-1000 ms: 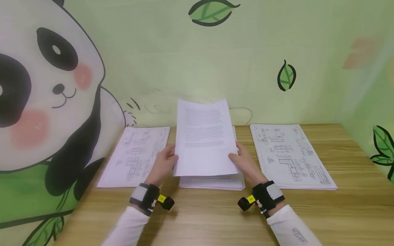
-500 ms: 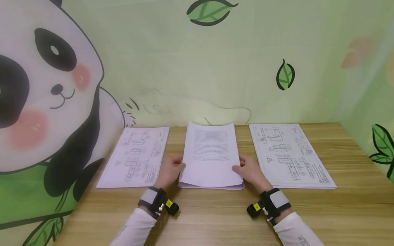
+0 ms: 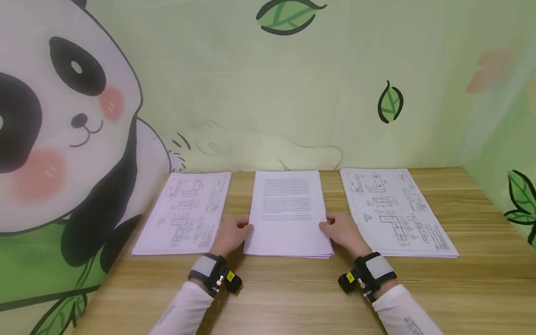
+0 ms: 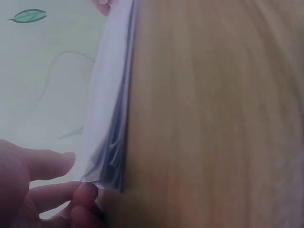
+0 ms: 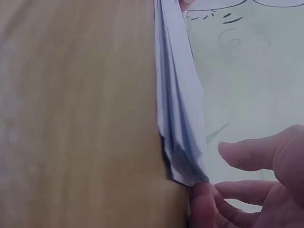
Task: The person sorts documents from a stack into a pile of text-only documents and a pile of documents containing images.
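Observation:
A stack of white printed sheets (image 3: 289, 237) lies in the middle of the table in the head view, its top page carrying paragraphs of text. My left hand (image 3: 231, 235) is at the stack's left side, fingertips right at the edge. On the opposite side is my right hand (image 3: 344, 232), placed much the same way. In the left wrist view the thumb (image 4: 59, 164) stands apart from the fingers, which meet the stack's corner. The right wrist view likewise shows a raised thumb (image 5: 242, 154) and fingers touching the paper edge, where the layered sheets (image 5: 178, 118) fan slightly.
Stacks of technical drawings flank the middle one: a left stack (image 3: 184, 214) and a right stack (image 3: 395, 214). All lie on a wooden table (image 3: 284, 298). Behind rises a green wall covering (image 3: 234, 83) with a panda (image 3: 75, 139) and leaves printed on it.
Both hands have lowered the text sheets from above onto the middle stack. The sheets now lie flat and nearly lined up with those beneath, and the thumbs have lifted off.

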Demonstrator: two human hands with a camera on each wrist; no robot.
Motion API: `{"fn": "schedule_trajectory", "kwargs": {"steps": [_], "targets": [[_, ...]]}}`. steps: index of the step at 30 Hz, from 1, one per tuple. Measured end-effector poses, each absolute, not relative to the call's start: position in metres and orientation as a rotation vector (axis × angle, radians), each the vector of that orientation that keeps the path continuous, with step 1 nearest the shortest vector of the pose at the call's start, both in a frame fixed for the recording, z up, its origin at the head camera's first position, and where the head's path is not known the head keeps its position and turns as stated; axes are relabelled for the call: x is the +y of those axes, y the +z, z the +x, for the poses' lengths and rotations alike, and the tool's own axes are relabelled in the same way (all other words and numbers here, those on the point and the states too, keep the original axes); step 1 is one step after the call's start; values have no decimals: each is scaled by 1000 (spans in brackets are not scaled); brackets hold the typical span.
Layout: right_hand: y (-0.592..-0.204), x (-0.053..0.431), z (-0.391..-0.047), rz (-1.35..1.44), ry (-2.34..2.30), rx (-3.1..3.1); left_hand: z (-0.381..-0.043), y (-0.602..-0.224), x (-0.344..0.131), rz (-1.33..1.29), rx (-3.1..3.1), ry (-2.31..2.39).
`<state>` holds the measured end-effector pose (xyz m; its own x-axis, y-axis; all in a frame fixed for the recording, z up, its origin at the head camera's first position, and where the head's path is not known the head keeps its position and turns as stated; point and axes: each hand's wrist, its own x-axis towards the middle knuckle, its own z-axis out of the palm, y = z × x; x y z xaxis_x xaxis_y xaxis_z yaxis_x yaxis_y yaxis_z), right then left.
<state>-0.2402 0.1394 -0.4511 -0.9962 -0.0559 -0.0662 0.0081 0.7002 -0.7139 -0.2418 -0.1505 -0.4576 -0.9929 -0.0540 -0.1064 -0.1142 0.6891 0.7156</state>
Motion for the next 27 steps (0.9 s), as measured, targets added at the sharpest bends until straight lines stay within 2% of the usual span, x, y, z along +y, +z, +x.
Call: {"fn": "schedule_trajectory", "kwargs": {"steps": [7,15,22,27], "targets": [[-440,138,-241,-49,-1120,2878,-236,-442,-169,-118,2714,1281],[-422,120,-240,-143,-1434,2808,-233,-403,-225,-105,2822,1254],[-406,86,-240,-243,-1737,2618,-225,-375,-269,-176,3023,1116],[-397,53,-236,-289,-1846,2535,-218,-369,-296,-292,3005,1059]]}}
